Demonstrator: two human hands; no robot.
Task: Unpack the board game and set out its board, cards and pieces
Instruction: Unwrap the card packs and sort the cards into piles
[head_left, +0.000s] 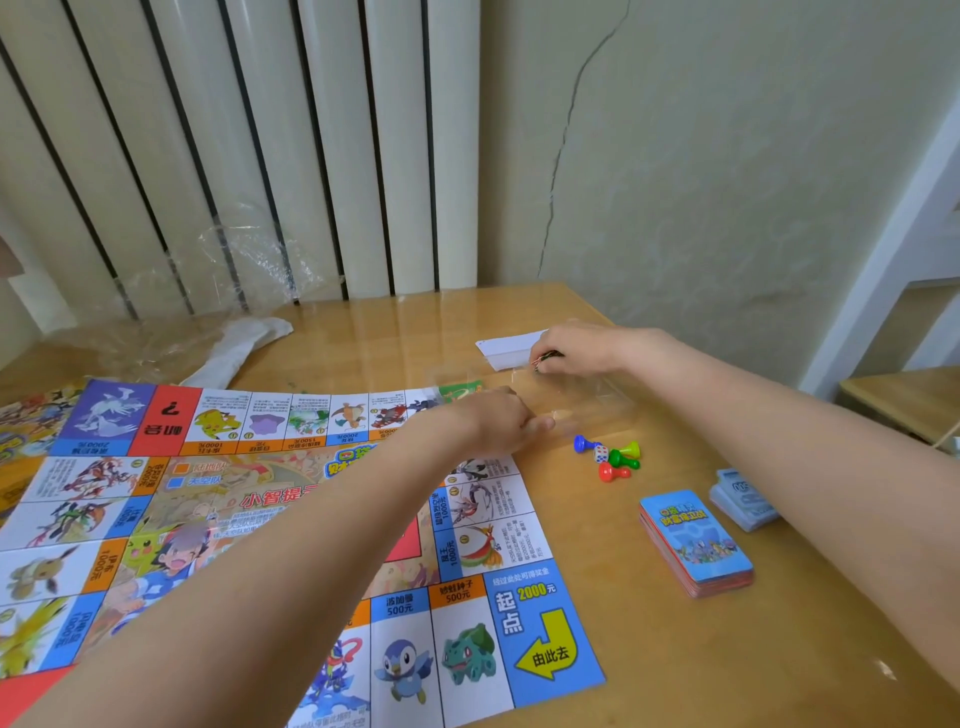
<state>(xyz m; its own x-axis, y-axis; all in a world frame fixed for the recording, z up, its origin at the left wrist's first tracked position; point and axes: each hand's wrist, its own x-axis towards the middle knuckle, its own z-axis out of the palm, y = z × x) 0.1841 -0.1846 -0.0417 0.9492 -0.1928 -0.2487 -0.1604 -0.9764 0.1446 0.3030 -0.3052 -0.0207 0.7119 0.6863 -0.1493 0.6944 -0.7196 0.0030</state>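
board (260, 519): cut off at left and bottom edges, middle hidden by left forearm | right hand (566, 348): small dark item pinched, too blurred to be identified | paper-money stack (740, 501): partly covered by right forearm

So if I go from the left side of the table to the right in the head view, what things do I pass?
Game board → little pawns and dice → deck of cards → stack of play money.

Both bare forearms are reaching forward, nearly parallel; the left hand (501, 421) is lying knuckles-up with fingers curled and a fingertip pointing right, while the right hand (574, 349) is pinching something small with curled fingers
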